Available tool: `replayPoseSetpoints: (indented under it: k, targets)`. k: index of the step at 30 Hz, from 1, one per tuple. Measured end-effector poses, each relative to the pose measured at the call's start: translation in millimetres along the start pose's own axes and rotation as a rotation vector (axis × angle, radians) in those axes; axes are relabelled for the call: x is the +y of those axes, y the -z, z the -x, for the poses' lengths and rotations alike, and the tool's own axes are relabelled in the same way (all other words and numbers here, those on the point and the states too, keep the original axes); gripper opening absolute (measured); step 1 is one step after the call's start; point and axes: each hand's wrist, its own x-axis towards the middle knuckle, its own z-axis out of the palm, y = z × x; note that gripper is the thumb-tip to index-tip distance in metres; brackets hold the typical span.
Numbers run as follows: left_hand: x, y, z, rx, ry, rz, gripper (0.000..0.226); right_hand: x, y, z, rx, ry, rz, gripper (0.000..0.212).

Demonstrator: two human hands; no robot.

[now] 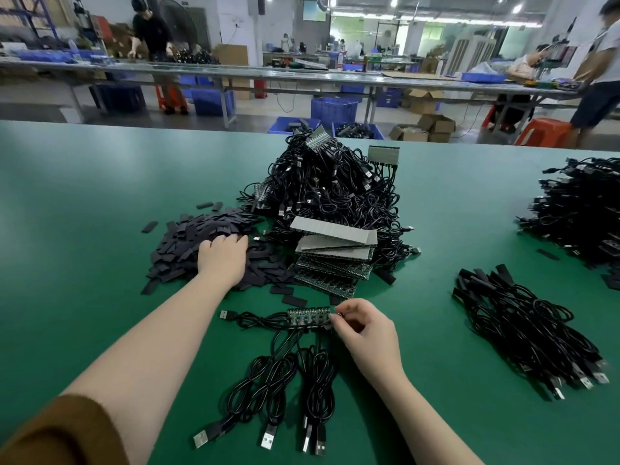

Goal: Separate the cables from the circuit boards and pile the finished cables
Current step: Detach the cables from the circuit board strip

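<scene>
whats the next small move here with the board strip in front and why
Probably snap the end piece off the board strip: the right hand already pinches its right end, and cables hang from it. The left hand rests on the black sleeve pile, perhaps fetching one.

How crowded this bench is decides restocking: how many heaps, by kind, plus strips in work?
Black sleeve heap: 1
Heap of cables on circuit boards: 1
Cable piles at right: 2
Circuit board strip pinched by right hand: 1
Total: 5
</scene>
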Motion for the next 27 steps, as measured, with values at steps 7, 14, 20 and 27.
replayPoseSetpoints:
  k: [7,14,20,27]
  targets:
    - [-5.6,1.7,-4.7,0.038,0.025,-0.014,0.037,3.6,-2.0,-2.3,-0.003,0.017,0.007,0.016]
    - [-16.2,-2.3,-2.4,0.044,0.049,0.013,0.023,5.2,-2.9,-2.5,-0.002,0.024,0.003,0.015]
    - [-22.4,-4.1,-0.7,0.082,0.082,-0.01,0.021,6.8,-2.7,-2.9,-0.001,0.03,0.005,0.017]
    - [-25.8,4.0,0.5,0.136,0.181,0.31,0.026,5.8,-3.2,-3.5,0.005,0.025,0.0,0.019]
